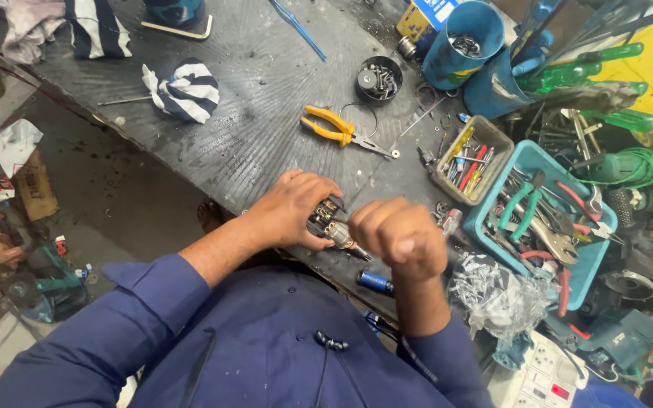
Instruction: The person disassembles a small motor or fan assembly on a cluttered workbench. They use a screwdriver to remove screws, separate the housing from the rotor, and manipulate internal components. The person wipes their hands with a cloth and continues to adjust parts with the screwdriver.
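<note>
The left hand [292,208] wraps its fingers around a small motor part [332,227], dark with a coppery end, and holds it just above the near edge of the dark workbench [251,98]. The right hand [400,236] is curled into a tight fist touching the part's right end; whatever it pinches is hidden, so I cannot tell if it grips a tool or the part's tip.

The part hangs over the bench edge, so a slip of either hand would likely send it to the floor or into the lap. A blue cylinder [376,282] lies at the near edge, just below the hands, and a nudge from the right wrist could roll it off. The crumpled plastic wrap [496,291] and the crowded blue tray [568,227] of pliers sit close on the right, where an elbow swing could snag them. The yellow-handled pliers [341,130] lie farther off, well apart.
</note>
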The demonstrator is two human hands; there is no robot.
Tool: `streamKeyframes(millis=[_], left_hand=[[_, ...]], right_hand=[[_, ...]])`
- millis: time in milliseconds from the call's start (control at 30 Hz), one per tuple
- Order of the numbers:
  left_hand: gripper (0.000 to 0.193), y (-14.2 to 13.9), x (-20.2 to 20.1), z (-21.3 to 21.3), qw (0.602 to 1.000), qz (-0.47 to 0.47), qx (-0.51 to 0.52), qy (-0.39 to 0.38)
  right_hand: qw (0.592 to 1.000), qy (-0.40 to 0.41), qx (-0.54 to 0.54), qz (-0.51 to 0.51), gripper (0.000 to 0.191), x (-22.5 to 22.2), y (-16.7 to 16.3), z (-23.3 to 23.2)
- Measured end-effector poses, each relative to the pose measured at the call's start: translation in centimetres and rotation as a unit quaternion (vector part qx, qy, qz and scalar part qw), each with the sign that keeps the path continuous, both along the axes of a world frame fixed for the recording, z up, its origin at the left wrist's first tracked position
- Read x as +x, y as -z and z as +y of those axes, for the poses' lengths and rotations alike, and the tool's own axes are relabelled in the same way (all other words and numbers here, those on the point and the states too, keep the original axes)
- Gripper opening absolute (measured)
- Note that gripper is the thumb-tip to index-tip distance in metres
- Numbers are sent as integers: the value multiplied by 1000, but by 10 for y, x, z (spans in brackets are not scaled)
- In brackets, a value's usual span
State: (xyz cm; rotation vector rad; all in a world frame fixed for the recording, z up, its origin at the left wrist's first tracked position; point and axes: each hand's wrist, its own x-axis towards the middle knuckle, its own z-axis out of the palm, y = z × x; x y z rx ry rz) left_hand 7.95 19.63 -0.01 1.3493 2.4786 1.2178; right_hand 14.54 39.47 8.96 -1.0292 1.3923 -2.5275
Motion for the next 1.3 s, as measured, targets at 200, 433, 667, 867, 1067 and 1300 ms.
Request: streamKeyframes(millis=[200,433,667,867,1067,1300], left_hand=[[80,-2,-4,2,1000,-4,-2,5],[79,-4,-9,0,1000,-6,-11,2],[79,-7,-11,2,999,-21,-25,2],[80,-8,-14,0,999,-18,-42,1],[80,-6,-15,0,999,-17,-38,7],[80,-5,-15,3,999,-34,-36,14]], right_hand=[[804,525,-148,-236,28,15,-18,-52],[995,86,42,3,28,-3,-24,-20],[825,554,-19,-107,19,31,23,-61],[911,381,-134,-78,33,21,30,-44],[978,193,-36,-75,34,7,5,-20],[836,495,-90,-218,25,30,-2,-60]])
